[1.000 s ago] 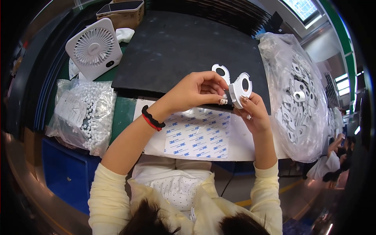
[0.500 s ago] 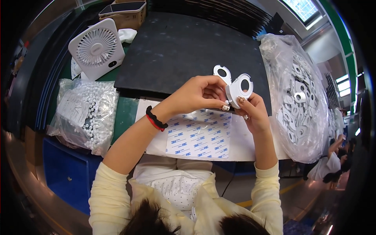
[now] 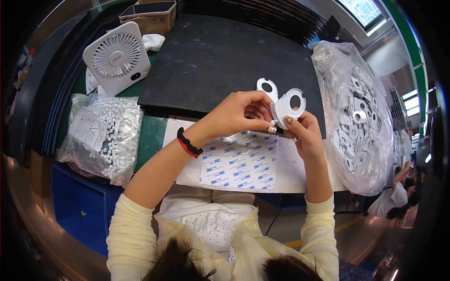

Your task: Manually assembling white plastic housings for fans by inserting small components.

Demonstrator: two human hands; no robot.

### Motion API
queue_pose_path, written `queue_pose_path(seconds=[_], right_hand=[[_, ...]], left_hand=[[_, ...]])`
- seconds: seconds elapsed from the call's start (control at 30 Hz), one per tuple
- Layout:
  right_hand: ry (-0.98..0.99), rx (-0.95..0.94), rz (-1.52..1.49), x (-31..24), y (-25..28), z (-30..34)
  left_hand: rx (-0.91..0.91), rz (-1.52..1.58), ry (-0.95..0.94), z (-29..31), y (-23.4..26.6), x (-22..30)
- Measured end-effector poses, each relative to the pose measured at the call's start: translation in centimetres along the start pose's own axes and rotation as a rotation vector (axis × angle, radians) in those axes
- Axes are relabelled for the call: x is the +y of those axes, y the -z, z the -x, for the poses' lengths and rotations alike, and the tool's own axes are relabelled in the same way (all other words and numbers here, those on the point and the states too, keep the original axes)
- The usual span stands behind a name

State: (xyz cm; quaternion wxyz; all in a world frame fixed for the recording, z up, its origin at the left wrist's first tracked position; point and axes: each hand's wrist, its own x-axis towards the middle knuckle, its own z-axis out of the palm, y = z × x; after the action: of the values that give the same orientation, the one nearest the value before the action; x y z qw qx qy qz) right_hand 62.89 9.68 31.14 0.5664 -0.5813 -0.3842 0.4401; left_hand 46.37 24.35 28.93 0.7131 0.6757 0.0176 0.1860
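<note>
A white plastic part [image 3: 284,108] with a round hole and notched rim is tilted up above the near edge of the black board. My right hand [image 3: 307,136] grips it from below, thumb on its front face. My left hand [image 3: 243,112] is closed at the part's left side, its thumb and fingers curled together. A tiny white bit shows by those fingertips, too small to make out. Just behind, a second white ring-shaped part [image 3: 263,85] rests on the black board [image 3: 225,61], partly hidden by my left fingers.
A sheet with blue print [image 3: 239,168] lies on the near table edge. On the left are a bag of small white balls [image 3: 112,136] and a white fan [image 3: 117,58]. To the right sits a large clear bag of white parts [image 3: 358,122]. A blue bin [image 3: 79,206] stands low left.
</note>
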Motion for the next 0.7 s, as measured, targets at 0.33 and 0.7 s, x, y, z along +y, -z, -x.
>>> queue_pose_path(seconds=[0.33, 0.7], right_hand=[[0.022, 0.014, -0.023, 0.0, 0.16, -0.07], [0.006, 0.028, 0.082, -0.17, 0.04, 0.0]], left_hand=[[0.019, 0.014, -0.036, -0.03, -0.06, -0.27], [0.031, -0.05, -0.01, 0.02, -0.13, -0.08]])
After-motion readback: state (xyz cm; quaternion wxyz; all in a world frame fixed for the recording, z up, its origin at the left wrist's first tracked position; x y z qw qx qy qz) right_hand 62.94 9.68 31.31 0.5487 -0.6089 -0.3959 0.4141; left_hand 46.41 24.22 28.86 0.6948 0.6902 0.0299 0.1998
